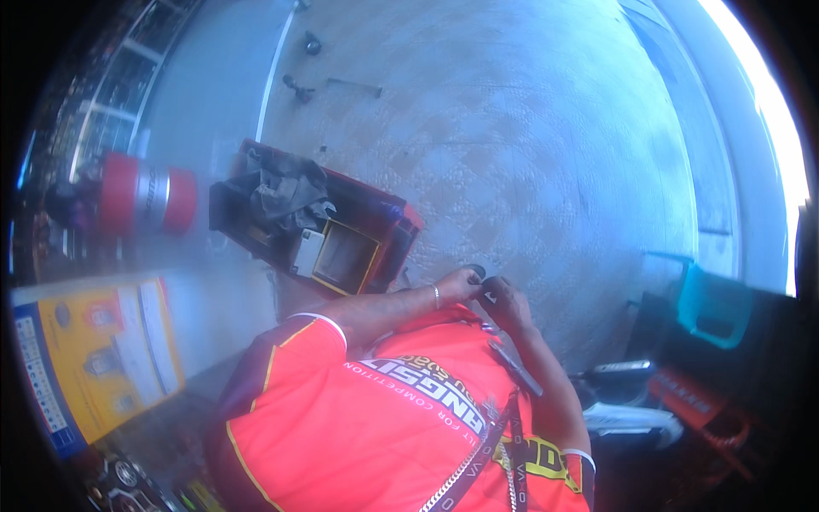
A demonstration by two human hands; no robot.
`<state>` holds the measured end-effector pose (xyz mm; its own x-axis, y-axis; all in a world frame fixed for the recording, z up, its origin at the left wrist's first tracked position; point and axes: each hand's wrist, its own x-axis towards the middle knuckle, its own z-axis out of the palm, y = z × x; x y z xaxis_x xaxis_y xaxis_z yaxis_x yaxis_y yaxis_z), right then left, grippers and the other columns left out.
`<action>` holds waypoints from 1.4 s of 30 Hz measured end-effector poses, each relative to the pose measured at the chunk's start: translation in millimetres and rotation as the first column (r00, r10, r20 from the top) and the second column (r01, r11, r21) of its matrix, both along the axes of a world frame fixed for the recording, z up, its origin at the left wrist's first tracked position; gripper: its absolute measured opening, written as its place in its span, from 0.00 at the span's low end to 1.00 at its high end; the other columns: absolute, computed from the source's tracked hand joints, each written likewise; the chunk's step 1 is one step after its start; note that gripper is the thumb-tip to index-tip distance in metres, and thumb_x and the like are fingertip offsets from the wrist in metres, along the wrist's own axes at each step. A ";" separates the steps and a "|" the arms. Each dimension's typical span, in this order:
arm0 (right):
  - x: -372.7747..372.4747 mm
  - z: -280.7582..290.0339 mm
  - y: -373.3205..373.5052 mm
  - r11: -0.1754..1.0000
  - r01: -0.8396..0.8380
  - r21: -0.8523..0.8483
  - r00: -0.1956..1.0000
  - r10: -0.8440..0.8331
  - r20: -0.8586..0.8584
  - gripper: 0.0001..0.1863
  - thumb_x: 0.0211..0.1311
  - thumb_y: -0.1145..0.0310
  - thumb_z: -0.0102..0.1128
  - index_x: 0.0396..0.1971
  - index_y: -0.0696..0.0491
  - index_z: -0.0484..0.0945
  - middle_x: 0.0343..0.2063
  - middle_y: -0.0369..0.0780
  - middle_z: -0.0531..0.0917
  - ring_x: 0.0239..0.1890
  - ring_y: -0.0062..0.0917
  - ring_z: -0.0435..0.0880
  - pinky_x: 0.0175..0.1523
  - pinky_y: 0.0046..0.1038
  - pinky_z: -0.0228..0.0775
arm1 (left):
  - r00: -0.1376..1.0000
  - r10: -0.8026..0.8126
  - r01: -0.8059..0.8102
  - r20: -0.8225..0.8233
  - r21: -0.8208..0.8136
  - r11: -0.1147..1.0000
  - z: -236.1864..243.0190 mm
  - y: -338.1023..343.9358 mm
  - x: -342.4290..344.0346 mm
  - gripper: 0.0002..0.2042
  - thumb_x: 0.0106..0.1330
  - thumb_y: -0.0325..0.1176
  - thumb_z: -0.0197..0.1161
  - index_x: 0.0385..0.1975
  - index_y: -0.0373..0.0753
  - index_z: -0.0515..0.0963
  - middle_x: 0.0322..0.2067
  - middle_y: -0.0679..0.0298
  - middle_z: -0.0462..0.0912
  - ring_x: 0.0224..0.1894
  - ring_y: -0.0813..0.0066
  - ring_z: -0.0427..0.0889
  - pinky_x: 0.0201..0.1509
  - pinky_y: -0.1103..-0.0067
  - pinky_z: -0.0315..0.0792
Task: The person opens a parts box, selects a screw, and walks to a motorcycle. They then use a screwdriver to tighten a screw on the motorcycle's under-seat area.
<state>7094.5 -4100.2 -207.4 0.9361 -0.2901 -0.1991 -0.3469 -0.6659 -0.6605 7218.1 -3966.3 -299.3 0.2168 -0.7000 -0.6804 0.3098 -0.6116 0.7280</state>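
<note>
Small dark object pinched between both hands at chest height; too small to tell its axis. Left hand curls over it, right hand wraps beneath. Left of them sits a red toolbox; farther left, a yellow-and-blue poster and a red-and-silver cylinder.

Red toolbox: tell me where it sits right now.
In the head view the open red toolbox sits on the paved floor left of centre, just beyond the person's left hand, with a red and silver cylinder farther left.

Red shirt, yellow-piped short sleeves
</note>
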 end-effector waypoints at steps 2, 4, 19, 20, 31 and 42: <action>25.1 7.7 -32.5 0.998 -0.033 0.044 0.999 0.033 0.001 0.10 0.58 0.62 0.68 0.35 0.49 0.80 0.36 0.41 0.82 0.36 0.38 0.84 0.40 0.38 0.76 | 0.998 0.054 -0.055 -0.021 -0.015 0.998 4.6 -26.5 16.3 0.15 0.66 0.41 0.68 0.41 0.35 0.79 0.31 0.64 0.83 0.32 0.80 0.79 0.36 0.80 0.74; 51.9 13.3 -57.1 0.993 -0.079 0.085 0.997 0.079 0.012 0.10 0.57 0.62 0.67 0.35 0.50 0.79 0.35 0.42 0.82 0.36 0.41 0.84 0.40 0.40 0.76 | 0.994 0.109 -0.109 -0.009 -0.020 0.994 8.8 -46.8 34.4 0.14 0.66 0.42 0.68 0.36 0.37 0.79 0.26 0.70 0.80 0.25 0.84 0.75 0.27 0.83 0.70; 285.5 -18.9 -211.7 0.681 -0.728 0.076 0.673 0.689 0.269 0.08 0.54 0.69 0.67 0.34 0.53 0.80 0.33 0.43 0.82 0.36 0.41 0.84 0.40 0.39 0.77 | 0.672 0.740 -0.740 0.012 0.018 0.672 2.2 -153.5 149.0 0.15 0.66 0.42 0.68 0.36 0.35 0.78 0.24 0.69 0.78 0.26 0.83 0.75 0.30 0.84 0.71; 307.2 -16.0 -222.6 0.651 -0.757 0.050 0.634 0.715 0.295 0.10 0.54 0.69 0.69 0.35 0.54 0.80 0.32 0.43 0.82 0.36 0.41 0.84 0.40 0.39 0.77 | 0.646 0.763 -0.763 0.025 0.000 0.646 9.7 -161.8 164.0 0.15 0.67 0.42 0.68 0.36 0.35 0.78 0.24 0.70 0.78 0.25 0.83 0.75 0.29 0.84 0.70; 496.5 20.9 -262.8 0.371 -0.915 0.160 0.397 0.900 0.179 0.14 0.55 0.64 0.72 0.39 0.54 0.82 0.38 0.43 0.84 0.38 0.35 0.85 0.44 0.34 0.78 | 0.439 0.883 -0.870 0.168 -0.164 0.464 49.6 -203.3 271.4 0.14 0.68 0.41 0.65 0.35 0.32 0.79 0.24 0.68 0.79 0.24 0.84 0.73 0.28 0.82 0.67; 496.4 -220.7 -532.9 0.293 -0.956 -0.020 0.212 0.640 -0.738 0.26 0.63 0.45 0.59 0.43 0.55 0.84 0.39 0.49 0.87 0.44 0.46 0.84 0.49 0.44 0.75 | 0.151 0.985 -0.988 0.078 -0.009 0.152 12.5 -121.1 283.0 0.19 0.63 0.45 0.71 0.37 0.32 0.80 0.27 0.64 0.83 0.26 0.80 0.78 0.33 0.80 0.73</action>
<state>7590.9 -4633.1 -428.2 0.4353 0.3732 -0.8193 0.4287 -0.8862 -0.1758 7501.1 -4087.4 -286.8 0.7386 0.1588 -0.6551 0.6362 0.1570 0.7554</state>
